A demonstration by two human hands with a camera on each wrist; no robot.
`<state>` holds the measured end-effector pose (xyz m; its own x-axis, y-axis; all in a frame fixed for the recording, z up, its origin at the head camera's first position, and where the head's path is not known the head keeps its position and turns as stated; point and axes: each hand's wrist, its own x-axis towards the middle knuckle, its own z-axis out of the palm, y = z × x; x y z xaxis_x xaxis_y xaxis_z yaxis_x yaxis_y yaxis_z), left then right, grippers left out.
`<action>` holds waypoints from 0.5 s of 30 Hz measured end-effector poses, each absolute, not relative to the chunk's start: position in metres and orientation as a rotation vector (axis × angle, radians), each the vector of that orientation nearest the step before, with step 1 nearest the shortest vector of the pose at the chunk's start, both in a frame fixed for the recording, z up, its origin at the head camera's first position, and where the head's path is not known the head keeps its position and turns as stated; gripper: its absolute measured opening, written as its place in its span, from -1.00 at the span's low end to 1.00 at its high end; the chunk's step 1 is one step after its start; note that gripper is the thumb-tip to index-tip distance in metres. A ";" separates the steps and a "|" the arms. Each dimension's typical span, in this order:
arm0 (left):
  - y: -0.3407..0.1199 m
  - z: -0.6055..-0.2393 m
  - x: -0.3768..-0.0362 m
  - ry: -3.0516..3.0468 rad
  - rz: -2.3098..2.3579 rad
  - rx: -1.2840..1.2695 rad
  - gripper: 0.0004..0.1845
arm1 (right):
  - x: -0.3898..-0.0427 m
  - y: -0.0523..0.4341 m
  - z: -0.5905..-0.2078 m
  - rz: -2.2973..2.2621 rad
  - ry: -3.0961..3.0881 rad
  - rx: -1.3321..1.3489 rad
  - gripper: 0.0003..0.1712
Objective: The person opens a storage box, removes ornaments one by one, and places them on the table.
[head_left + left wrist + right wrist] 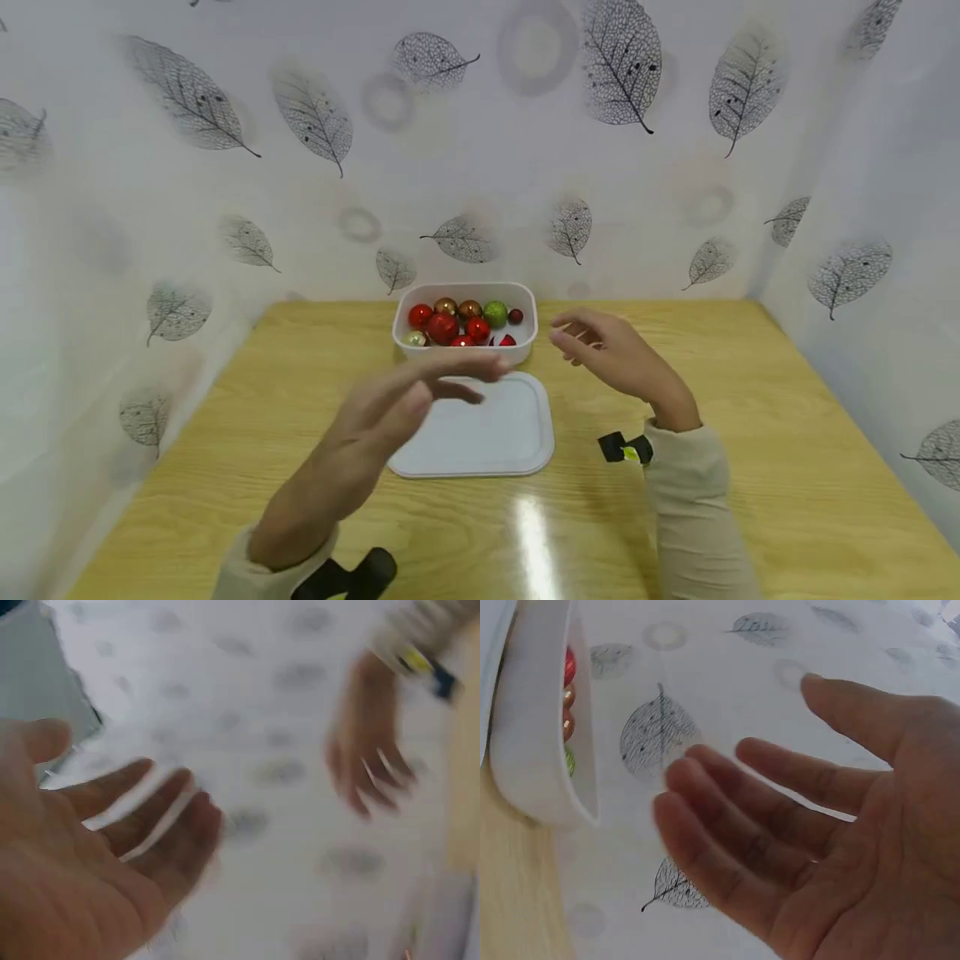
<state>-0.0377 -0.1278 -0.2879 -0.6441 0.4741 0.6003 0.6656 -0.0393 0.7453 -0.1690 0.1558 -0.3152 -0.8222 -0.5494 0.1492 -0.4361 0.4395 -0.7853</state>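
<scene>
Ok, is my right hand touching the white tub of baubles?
Apart. The head view shows the right hand open in the air beside the white tub, with bare wooden table visible between them.

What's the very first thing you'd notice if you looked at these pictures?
The shiny baubles, red, gold and green, piled in a white tub at the far middle of the wooden table. Just in front of the tub lies its flat white lid. Two bare hands hover above them holding nothing: the left hand over the lid, the right hand beside the tub.
</scene>
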 end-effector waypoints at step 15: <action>-0.202 -0.411 -0.018 -3.036 -1.522 -0.026 -0.08 | -0.107 0.138 -0.400 -1.412 2.183 -0.223 -0.06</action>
